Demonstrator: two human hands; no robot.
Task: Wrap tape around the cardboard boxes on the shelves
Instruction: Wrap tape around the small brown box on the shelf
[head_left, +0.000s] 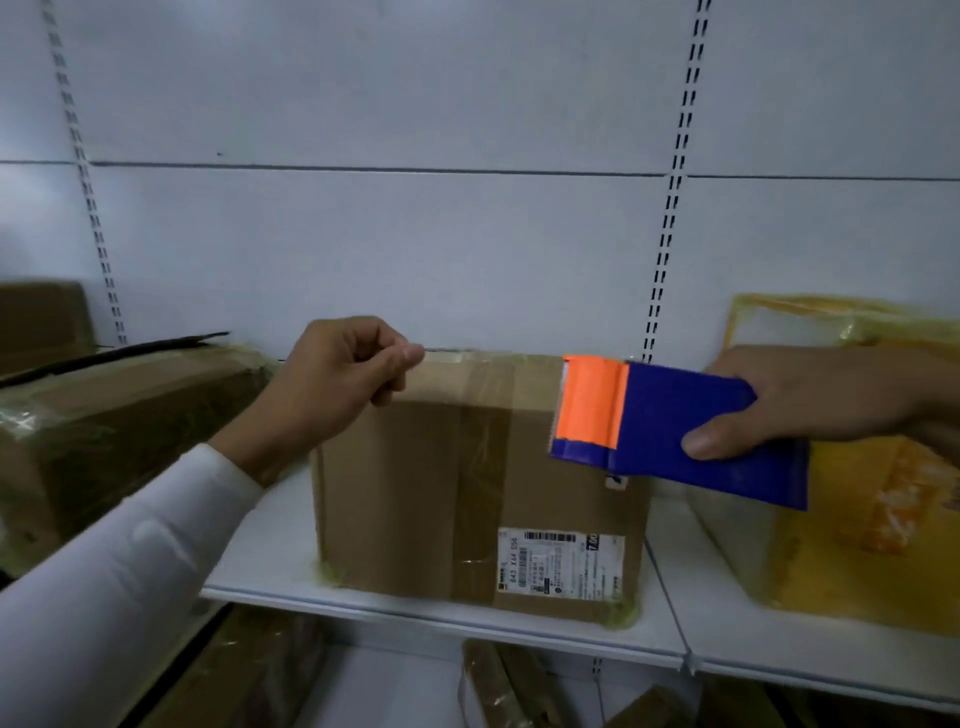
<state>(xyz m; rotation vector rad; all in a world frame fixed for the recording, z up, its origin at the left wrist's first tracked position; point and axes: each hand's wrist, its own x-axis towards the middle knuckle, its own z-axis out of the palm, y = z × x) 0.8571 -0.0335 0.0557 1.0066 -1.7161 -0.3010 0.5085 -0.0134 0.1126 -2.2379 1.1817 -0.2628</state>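
White slotted back panel and white metal shelf (467, 616) fill the head view; the brown cardboard box with a shipping label (415, 493) sits mid-shelf. Your left hand (332, 384) pinches something at the box's top back edge, likely the clear tape end, which I can't make out. Your right hand (810, 400) grips the blue and orange tape dispenser (675, 431) just above the box's right corner. Keep the strip taut and pull level. Count: one dispenser, two hands, three other wrapped boxes on this shelf, more below.
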